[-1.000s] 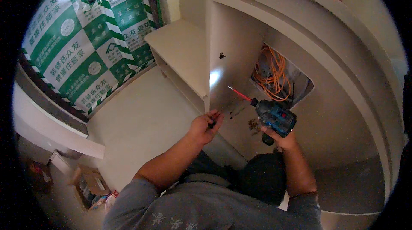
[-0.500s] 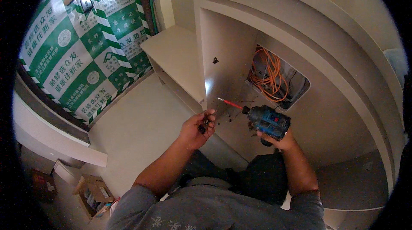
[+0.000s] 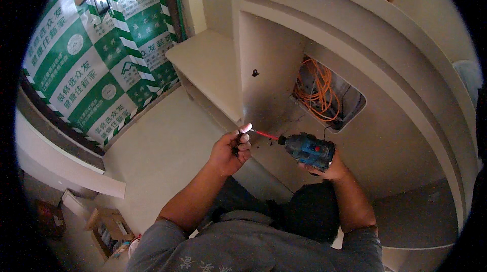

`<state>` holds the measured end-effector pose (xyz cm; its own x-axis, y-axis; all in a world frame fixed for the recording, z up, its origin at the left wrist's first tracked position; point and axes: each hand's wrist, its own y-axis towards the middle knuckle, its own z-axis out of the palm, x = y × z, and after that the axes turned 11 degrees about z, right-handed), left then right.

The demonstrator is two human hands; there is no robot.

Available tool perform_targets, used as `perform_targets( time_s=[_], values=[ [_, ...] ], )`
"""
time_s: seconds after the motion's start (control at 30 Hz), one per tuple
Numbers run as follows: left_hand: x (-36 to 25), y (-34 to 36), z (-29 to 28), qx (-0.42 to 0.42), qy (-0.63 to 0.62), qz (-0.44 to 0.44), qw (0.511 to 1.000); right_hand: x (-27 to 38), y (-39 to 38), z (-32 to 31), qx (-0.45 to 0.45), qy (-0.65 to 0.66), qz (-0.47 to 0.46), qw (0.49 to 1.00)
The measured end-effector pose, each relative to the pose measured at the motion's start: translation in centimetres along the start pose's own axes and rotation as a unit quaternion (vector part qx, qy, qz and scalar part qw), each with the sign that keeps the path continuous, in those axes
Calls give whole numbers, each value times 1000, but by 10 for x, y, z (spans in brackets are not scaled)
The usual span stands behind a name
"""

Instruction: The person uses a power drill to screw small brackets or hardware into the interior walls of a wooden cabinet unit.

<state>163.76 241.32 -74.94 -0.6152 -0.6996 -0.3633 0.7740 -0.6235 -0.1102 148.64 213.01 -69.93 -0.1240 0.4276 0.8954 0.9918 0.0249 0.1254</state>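
Now | right hand (image 3: 324, 169) wrapped round blue drill (image 3: 308, 149) | red bit (image 3: 264, 134) lies level, tip meeting left hand (image 3: 231, 151) fingers (image 3: 244, 138), pinched at something too small to tell

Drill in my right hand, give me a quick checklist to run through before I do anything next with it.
1. Grip on the drill: ok, the right hand is wrapped around its handle.
2. Red bit seated in the drill: ok, it sticks straight out toward the left hand.
3. Left fingers clear of the bit tip: not ok, they sit right at it.
4. Screw on the tip: cannot tell, too small to make out.
5. Orange cables clear of the bit: ok, they lie in the wall opening, beyond the drill.
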Motion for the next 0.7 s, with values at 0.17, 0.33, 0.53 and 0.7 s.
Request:
perform_targets(
  time_s=[0.17,0.33,0.53,0.7],
  values=[
    [-2,0,2,54,23,12,998,-5,-5,4,-32,-35,4,999],
    [-10,8,-5,95,5,-34,995,-6,1,1,27,14,100,994],
    [-4,9,15,52,100,-6,994,-71,-4,5,-25,-24,86,996],
    [3,4,26,35,257,52,964,-9,3,0,27,6,73,997]
  ],
)
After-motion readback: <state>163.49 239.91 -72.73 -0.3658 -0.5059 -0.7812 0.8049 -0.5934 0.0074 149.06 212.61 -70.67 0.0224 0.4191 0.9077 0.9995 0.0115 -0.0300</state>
